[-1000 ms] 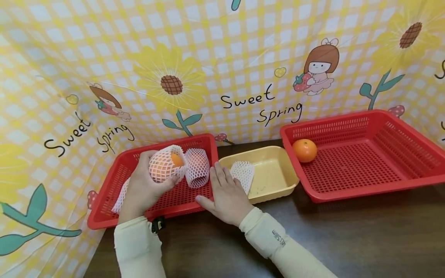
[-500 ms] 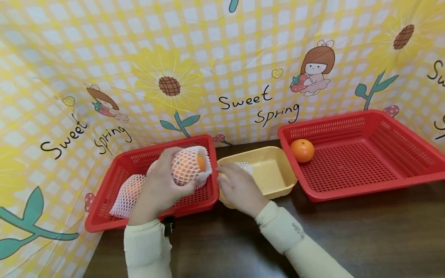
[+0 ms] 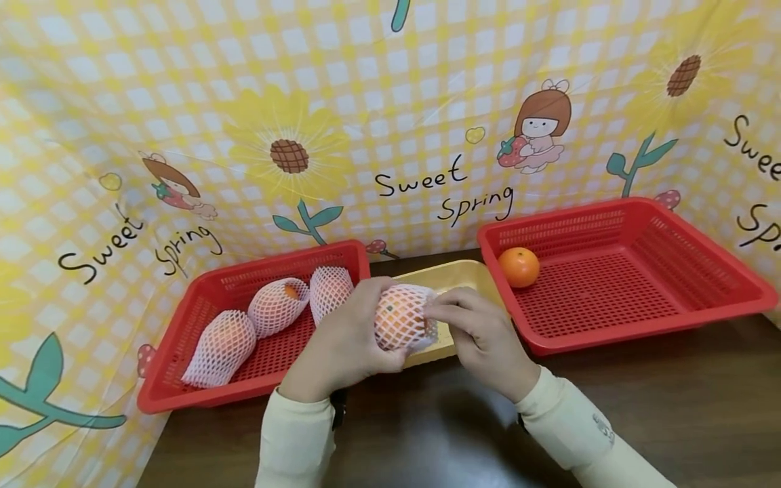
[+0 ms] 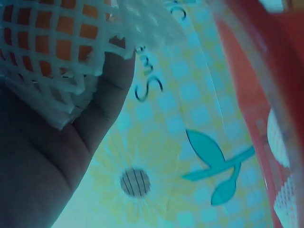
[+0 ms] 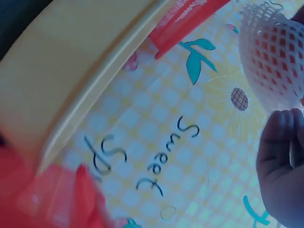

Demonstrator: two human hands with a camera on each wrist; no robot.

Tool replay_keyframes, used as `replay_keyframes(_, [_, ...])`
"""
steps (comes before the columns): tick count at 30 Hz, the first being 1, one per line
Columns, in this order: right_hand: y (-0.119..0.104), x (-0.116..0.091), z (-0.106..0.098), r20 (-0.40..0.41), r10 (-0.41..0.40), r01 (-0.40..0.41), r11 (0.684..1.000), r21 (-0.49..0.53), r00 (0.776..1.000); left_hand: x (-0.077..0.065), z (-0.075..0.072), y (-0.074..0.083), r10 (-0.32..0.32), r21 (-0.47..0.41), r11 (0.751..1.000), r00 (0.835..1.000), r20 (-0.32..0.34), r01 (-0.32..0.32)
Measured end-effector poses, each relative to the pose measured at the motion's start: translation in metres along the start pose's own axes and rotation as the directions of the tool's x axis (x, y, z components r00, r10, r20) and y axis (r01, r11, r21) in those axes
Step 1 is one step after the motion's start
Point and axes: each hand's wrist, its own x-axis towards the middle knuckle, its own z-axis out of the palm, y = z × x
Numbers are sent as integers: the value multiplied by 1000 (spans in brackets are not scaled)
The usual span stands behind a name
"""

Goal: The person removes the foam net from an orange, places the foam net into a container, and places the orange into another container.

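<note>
An orange (image 3: 390, 332) in a white foam net sleeve (image 3: 407, 298) is gripped in my left hand (image 3: 342, 349), thumb below and fingers over the top, above the yellow basin (image 3: 466, 266). With bent fingers my right hand (image 3: 488, 346) pinches the right end of the sleeve. In the right wrist view its fingertips (image 5: 284, 118) meet at the sleeve's edge. The left wrist view has the orange (image 4: 64, 40) showing through the mesh against the palm. Netted oranges (image 3: 226, 342) lie in the left red basket (image 3: 210, 401), partly behind my left forearm and hand.
A bare orange (image 3: 518, 267) sits at the left side of the right red basket (image 3: 610, 291). The basin stands between the two baskets on a dark wooden table (image 3: 427, 434). A yellow checked cloth (image 3: 366, 102) hangs close behind them.
My left hand has carried the netted orange rightward from over the left basket to above the basin. My right hand has left the basin's left side and taken hold of the sleeve's end.
</note>
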Motion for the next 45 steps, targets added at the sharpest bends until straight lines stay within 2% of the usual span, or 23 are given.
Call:
replay_keyframes(3, [-1, -8, -8, 15, 6, -6, 1000, -7, 1000, 2, 9, 7, 4, -2, 1000, 999, 39, -3])
replay_keyframes(5, [-2, -11, -11, 84, 92, -96, 994, 42, 992, 3, 13, 10, 4, -2, 1000, 998, 57, -4])
replay_keyframes(6, [-2, -12, -12, 134, 156, -166, 984, 64, 979, 3, 16, 12, 5, -5, 1000, 998, 68, -4])
replay_keyframes(7, [-3, -13, -13, 187, 225, -242, 967, 76, 956, 4, 18, 13, 7, -10, 1000, 997, 82, -6])
replay_keyframes(8, [-3, -13, -14, 243, 293, -320, 944, 78, 925, 4, 20, 14, 11, -21, 1000, 995, 99, -9])
replay_keyframes(10, [-3, -13, -14, 344, 399, -446, 892, 68, 850, 5, 23, 16, 18, -35, 999, 991, 132, -14])
replay_keyframes(11, [-3, -13, -14, 380, 430, -484, 873, 56, 819, 5, 25, 17, 27, -42, 999, 989, 144, -21])
replay_keyframes(13, [-3, -12, -15, 432, 455, -526, 849, 54, 779, 6, 27, 19, 50, -57, 998, 986, 156, -42])
replay_keyframes(14, [-3, -11, -17, 447, 457, -537, 841, 63, 769, 6, 28, 20, 60, -62, 997, 986, 158, -50])
replay_keyframes(16, [-2, -11, -18, 455, 455, -543, 836, 78, 766, 6, 28, 20, 73, -73, 995, 985, 154, -62])
replay_keyframes(18, [-2, -11, -18, 440, 456, -535, 842, 69, 773, 5, 28, 19, 80, -89, 994, 986, 147, -68])
replay_keyframes(21, [-1, -12, -18, 396, 457, -514, 857, 44, 796, 6, 28, 16, 77, -105, 992, 987, 141, -63])
replay_keyframes(26, [0, -15, -17, 348, 415, -449, 893, 20, 841, 8, 28, 12, 75, -146, 988, 987, 140, -54])
replay_keyframes(28, [2, -15, -17, 342, 410, -449, 893, 40, 846, 9, 28, 11, 65, -171, 985, 987, 145, -40])
replay_keyframes(30, [2, -16, -18, 347, 426, -482, 872, 90, 835, 10, 29, 10, 56, -194, 981, 987, 153, -26])
replay_keyframes(34, [4, -14, -18, 373, 461, -554, 809, 196, 805, 12, 28, 10, 31, -204, 979, 984, 178, 6])
replay_keyframes(35, [4, -13, -18, 376, 464, -559, 805, 200, 802, 12, 27, 10, 25, -197, 980, 983, 183, 12])
replay_keyframes(37, [5, -13, -17, 382, 456, -553, 810, 198, 804, 12, 27, 11, 8, -188, 982, 980, 199, 30])
replay_keyframes(40, [6, -16, -16, 419, 416, -512, 846, 147, 807, 8, 28, 14, -16, -173, 983, 966, 260, 63])
replay_keyframes(43, [6, -26, -14, 483, 382, -480, 872, 94, 788, 0, 34, 19, -32, -139, 987, 936, 350, 85])
replay_keyframes(45, [5, -36, -13, 522, 381, -484, 872, 71, 763, -6, 41, 20, -30, -93, 993, 917, 397, 73])
